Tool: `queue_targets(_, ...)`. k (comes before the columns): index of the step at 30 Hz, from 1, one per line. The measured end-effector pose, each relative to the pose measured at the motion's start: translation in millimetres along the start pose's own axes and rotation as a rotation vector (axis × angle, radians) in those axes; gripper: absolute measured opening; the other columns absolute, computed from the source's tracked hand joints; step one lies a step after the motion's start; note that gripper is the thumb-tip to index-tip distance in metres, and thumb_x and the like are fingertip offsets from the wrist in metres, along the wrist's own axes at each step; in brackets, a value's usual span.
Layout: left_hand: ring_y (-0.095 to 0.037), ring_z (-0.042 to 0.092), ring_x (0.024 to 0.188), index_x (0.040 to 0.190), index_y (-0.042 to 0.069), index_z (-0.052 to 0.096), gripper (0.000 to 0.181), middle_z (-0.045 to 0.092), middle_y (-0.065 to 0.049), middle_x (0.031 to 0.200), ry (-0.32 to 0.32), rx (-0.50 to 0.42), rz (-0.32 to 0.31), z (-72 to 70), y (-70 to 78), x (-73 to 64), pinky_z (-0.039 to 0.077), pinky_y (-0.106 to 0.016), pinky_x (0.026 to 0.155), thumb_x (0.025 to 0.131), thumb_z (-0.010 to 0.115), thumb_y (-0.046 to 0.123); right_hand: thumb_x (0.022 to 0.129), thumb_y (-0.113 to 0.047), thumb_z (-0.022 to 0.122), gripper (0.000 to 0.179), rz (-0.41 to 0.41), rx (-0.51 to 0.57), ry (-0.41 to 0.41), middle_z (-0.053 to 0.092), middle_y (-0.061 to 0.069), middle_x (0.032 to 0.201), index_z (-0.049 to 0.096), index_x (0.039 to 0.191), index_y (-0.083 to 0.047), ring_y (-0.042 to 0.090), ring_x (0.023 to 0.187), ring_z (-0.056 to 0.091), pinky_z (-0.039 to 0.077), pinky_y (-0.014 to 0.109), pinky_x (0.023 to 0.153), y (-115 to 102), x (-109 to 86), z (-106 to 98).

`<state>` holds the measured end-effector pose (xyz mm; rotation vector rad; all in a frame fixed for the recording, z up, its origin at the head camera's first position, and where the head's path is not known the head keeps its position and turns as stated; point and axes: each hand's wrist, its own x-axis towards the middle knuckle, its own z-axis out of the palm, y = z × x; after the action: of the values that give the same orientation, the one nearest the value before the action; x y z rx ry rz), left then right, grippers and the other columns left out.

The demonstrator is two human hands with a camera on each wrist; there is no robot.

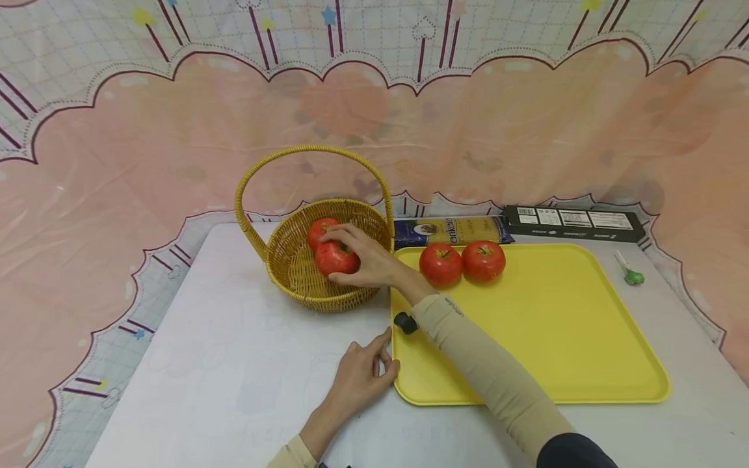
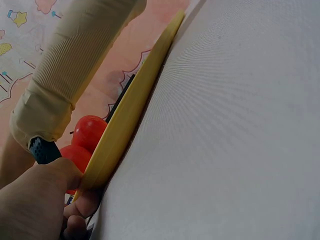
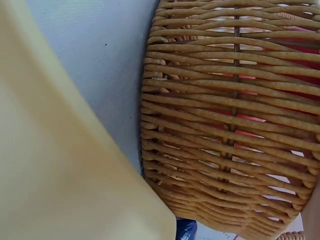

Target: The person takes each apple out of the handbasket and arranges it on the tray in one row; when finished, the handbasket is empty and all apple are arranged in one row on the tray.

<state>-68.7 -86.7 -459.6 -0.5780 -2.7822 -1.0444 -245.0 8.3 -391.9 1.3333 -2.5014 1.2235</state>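
Observation:
My right hand (image 1: 368,260) reaches over the near right rim of the wicker basket (image 1: 292,273) and grips a tomato (image 1: 336,259) inside it. A second tomato (image 1: 320,231) lies behind that one in the basket. In the right wrist view the basket's woven side (image 3: 230,120) hides the hand, and red shows through the gaps. My left hand (image 1: 363,377) pinches the left edge of the yellow tray (image 1: 562,325); the left wrist view has the thumb (image 2: 65,172) over its rim. Two tomatoes (image 1: 441,265) (image 1: 483,261) sit side by side at the tray's back left.
Behind the tray lie a blue and yellow pasta packet (image 1: 453,231) and a long black box (image 1: 576,223). A green-headed lollipop (image 1: 633,277) is to the tray's right. The basket's tall handle (image 1: 313,148) arches above it. A patterned curtain (image 1: 374,130) hangs behind the white table (image 1: 234,364).

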Motion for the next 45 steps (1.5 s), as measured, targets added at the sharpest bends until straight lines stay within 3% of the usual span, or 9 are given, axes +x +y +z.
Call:
queue_targets(14, 0.006, 0.031, 0.049, 0.127, 0.005, 0.059, 0.049, 0.055, 0.019, 0.066, -0.003, -0.001, -0.004, -0.2, -0.5, -0.3, 0.030, -0.018, 0.066, 0.082, 0.068, 0.023, 0.080, -0.036, 0.071, 0.060, 0.042, 0.060, 0.080, 0.036, 0.000, 0.140, 0.047, 0.134, -0.030, 0.017, 0.126, 0.041, 0.047, 0.041, 0.096, 2, -15.2, -6)
queue_targets(35, 0.007, 0.031, 0.049, 0.127, 0.005, 0.059, 0.050, 0.054, 0.020, 0.067, 0.003, -0.005, -0.003, 3.3, -2.0, -1.7, 0.029, -0.018, 0.066, 0.082, 0.069, 0.023, 0.079, -0.021, 0.075, 0.061, 0.042, 0.209, 0.222, 0.037, 0.004, 0.143, 0.048, 0.134, -0.023, 0.018, 0.130, 0.039, 0.041, 0.046, 0.102, 3, -37.2, -12)
queue_targets(38, 0.007, 0.032, 0.049, 0.127, 0.005, 0.059, 0.050, 0.054, 0.021, 0.067, 0.003, -0.005, -0.006, 3.8, -2.8, -1.7, 0.029, -0.017, 0.066, 0.082, 0.068, 0.024, 0.078, -0.015, 0.074, 0.061, 0.057, 0.220, 0.238, 0.038, 0.007, 0.142, 0.048, 0.134, -0.016, 0.022, 0.130, 0.039, 0.039, 0.047, 0.103, -8, -41.7, -19)
queue_targets(45, 0.008, 0.031, 0.048, 0.126, 0.005, 0.060, 0.049, 0.055, 0.020, 0.067, 0.008, -0.006, 0.008, 5.8, -4.0, -1.8, 0.029, -0.017, 0.066, 0.082, 0.069, 0.023, 0.080, -0.020, 0.073, 0.062, 0.113, 0.244, 0.250, 0.036, 0.000, 0.143, 0.046, 0.136, -0.023, 0.017, 0.128, 0.041, 0.043, 0.042, 0.101, -9, -54.1, -26)
